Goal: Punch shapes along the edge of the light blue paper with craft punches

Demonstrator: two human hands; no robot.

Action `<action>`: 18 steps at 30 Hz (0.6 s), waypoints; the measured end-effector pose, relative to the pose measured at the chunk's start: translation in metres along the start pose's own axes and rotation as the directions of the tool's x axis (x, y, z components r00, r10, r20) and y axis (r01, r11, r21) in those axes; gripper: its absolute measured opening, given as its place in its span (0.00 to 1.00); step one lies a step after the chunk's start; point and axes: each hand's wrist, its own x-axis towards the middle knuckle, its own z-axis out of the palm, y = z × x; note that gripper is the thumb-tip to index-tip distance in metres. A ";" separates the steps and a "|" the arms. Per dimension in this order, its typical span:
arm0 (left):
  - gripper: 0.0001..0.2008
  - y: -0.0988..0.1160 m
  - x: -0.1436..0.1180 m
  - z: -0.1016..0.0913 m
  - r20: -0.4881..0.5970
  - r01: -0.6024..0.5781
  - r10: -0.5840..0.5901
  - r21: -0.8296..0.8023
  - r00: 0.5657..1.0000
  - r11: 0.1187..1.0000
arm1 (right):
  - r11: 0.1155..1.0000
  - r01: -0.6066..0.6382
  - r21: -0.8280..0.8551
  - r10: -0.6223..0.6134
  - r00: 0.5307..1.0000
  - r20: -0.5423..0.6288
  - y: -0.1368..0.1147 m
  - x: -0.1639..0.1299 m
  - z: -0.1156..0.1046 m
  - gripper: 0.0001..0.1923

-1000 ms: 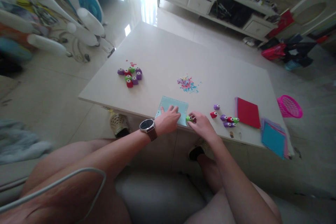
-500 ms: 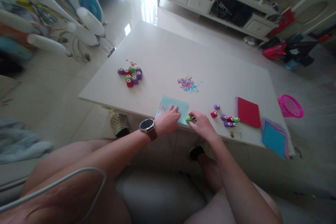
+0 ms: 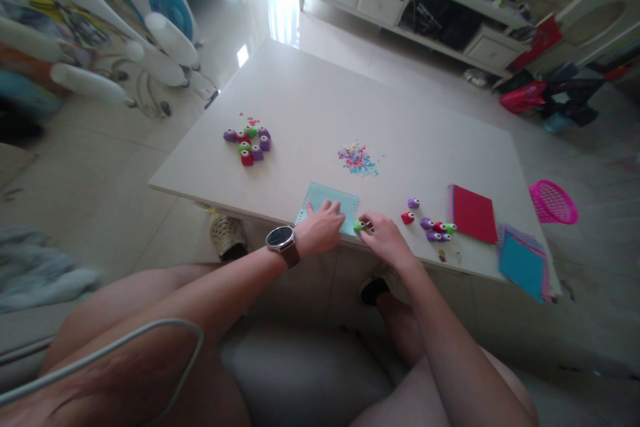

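A light blue paper sheet (image 3: 327,198) lies at the near edge of the white table (image 3: 320,100). My left hand (image 3: 320,228), with a watch on its wrist, presses flat on the sheet's near part. At the sheet's right edge my right hand (image 3: 383,237) grips a small green paper punch (image 3: 359,226). A heap of tiny coloured paper bits (image 3: 357,159) lies just beyond the sheet.
Several small punches (image 3: 249,143) cluster at the table's left, a few more punches (image 3: 433,227) to the right of my right hand. A red paper stack (image 3: 473,214) and blue-pink sheets (image 3: 523,263) lie at the right. A pink basket (image 3: 553,201) stands on the floor.
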 end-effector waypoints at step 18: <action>0.12 0.001 -0.001 -0.002 0.000 0.000 0.000 0.026 1.000 1.000 | 1.000 -0.007 0.002 0.007 1.000 -0.009 -0.002 0.000 0.000 0.10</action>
